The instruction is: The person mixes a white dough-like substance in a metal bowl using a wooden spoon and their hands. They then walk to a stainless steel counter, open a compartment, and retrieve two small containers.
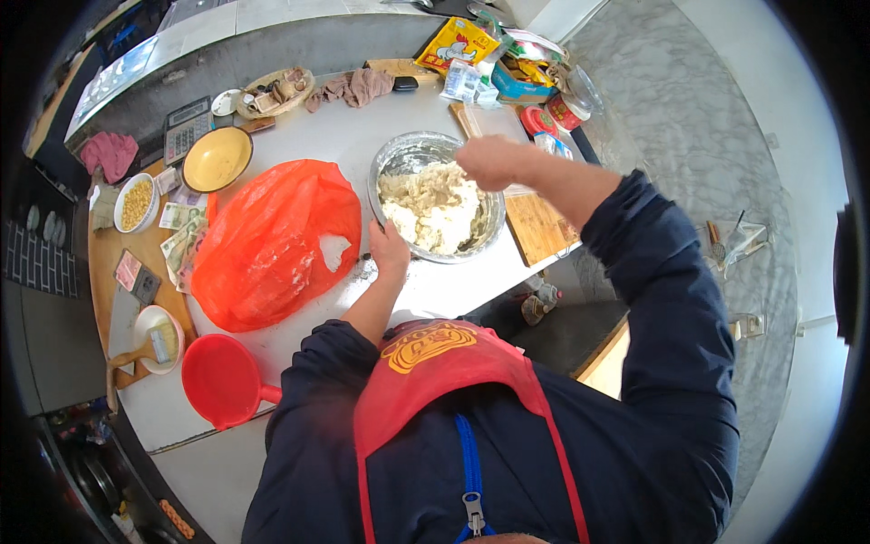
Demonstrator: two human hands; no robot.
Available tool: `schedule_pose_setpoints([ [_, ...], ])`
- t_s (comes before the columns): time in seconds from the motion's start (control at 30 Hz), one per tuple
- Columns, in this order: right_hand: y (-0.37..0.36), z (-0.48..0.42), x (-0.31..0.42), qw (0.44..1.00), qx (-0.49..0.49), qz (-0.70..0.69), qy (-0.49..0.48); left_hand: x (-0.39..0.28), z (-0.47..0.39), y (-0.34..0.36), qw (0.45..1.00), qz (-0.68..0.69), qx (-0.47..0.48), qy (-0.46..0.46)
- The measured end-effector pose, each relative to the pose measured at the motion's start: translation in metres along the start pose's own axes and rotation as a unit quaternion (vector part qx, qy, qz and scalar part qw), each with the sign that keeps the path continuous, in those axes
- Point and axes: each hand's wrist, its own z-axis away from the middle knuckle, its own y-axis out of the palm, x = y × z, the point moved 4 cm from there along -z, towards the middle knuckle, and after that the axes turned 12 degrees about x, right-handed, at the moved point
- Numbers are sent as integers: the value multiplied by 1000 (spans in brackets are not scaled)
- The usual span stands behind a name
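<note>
A metal mixing bowl [494, 228] stands on the white table in front of me. It holds pale, lumpy dough [435, 200] with loose white flour on its near side. My left hand [389, 248] grips the bowl at its near left rim. Over the right side of the bowl, my right hand [495, 163] is curled into a fist above the dough. Whether a utensil is inside that fist is hidden. To the left of the bowl lies a bulging red plastic bag [272, 238], dusted with flour and with a pale patch on its near right side.
Wooden cutting boards [540, 231] lie to the bowl's right. At left are a red plastic dipper [221, 381], a yellow bowl [217, 158], a bowl of yellow beans [136, 202], banknotes [180, 238] and a bowl with a brush [160, 340]. A calculator [189, 129] sits behind.
</note>
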Motion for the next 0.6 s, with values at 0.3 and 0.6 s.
schedule_pose_setpoints([
  [0.3,-61,62,-9,997,-58,-29,-34,4,-19,-17,984,153,57,-75],
  [0.6,100,14,-74,969,-41,-214,114,-50,-108,-27,969,-240,54,37],
])
